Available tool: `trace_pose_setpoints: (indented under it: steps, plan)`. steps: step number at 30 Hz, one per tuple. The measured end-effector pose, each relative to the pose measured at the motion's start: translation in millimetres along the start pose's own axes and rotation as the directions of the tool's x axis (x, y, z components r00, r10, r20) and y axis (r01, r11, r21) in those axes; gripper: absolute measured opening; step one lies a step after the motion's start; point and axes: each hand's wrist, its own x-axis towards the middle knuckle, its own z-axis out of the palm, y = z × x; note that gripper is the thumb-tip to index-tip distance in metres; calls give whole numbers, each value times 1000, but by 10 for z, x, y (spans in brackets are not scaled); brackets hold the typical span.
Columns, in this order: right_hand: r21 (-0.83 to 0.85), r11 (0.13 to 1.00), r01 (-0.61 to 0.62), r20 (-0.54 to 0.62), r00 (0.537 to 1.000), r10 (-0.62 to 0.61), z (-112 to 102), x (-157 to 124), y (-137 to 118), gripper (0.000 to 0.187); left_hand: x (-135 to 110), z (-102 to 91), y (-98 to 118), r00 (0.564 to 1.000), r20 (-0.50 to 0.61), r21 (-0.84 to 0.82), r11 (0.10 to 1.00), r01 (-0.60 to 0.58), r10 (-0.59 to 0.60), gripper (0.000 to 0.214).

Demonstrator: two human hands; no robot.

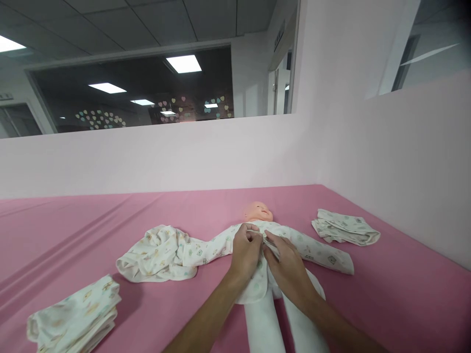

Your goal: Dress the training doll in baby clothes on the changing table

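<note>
A baby doll [258,212] lies on its back on the pink sheet [73,230], dressed in a white printed top [316,252] with its sleeves spread to both sides. My left hand [245,252] and my right hand [287,262] meet on the doll's chest. Both pinch the front edges of the top near the collar. The doll's white legs [265,323] run toward me between my forearms.
A crumpled white printed garment [158,252] lies at the end of the doll's left-side sleeve. A folded garment [344,228] rests at the right by the pink wall. Another folded pile [75,316] sits at the near left.
</note>
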Motion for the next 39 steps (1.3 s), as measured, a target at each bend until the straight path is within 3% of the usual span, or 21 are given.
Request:
trace_pose_setpoints:
  steps: [6, 8, 10, 12, 15, 18, 20, 27, 34, 39]
  plan:
    - [25, 998, 58, 37, 998, -59, -43, -39, -57, 45, -21, -28, 88, 999, 33, 58, 998, 38, -40, 12]
    - [16, 999, 32, 52, 998, -33, -76, -48, -35, 47, -81, -64, 150, 997, 54, 138, 990, 40, -48, 15]
    - [-19, 1000, -5, 51, 999, 6, -128, -59, 24, 46, -190, -104, 189, 998, 63, 297, 955, -29, 11, 15]
    - [-74, 997, -21, 50, 998, 25, -197, -81, 102, 42, -331, -129, 194, 988, 85, 519, 840, -155, 130, 15]
    - [-129, 991, -40, 89, 995, 52, -305, -143, 181, 28, -522, -122, 172, 944, 200, 763, 563, -318, 262, 18]
    - [-123, 990, -71, 135, 987, 88, -391, -224, 150, 19, -605, -88, 188, 905, 298, 872, 299, -387, 302, 11]
    - [-102, 992, -80, 138, 986, 93, -433, -269, 88, 22, -596, -79, 219, 892, 343, 892, 195, -407, 295, 14]
    - [67, 994, -83, 121, 990, 74, -478, -329, 9, 21, -464, -148, 211, 913, 339, 894, 225, -388, 227, 24]
    - [141, 987, -79, 33, 997, 75, -467, -336, -47, 18, -424, -153, 138, 850, 374, 866, 187, -463, 372, 23]
    - [184, 971, -150, 57, 988, 142, -459, -289, -152, 27, -409, -150, 113, 824, 394, 856, 165, -491, 407, 24]
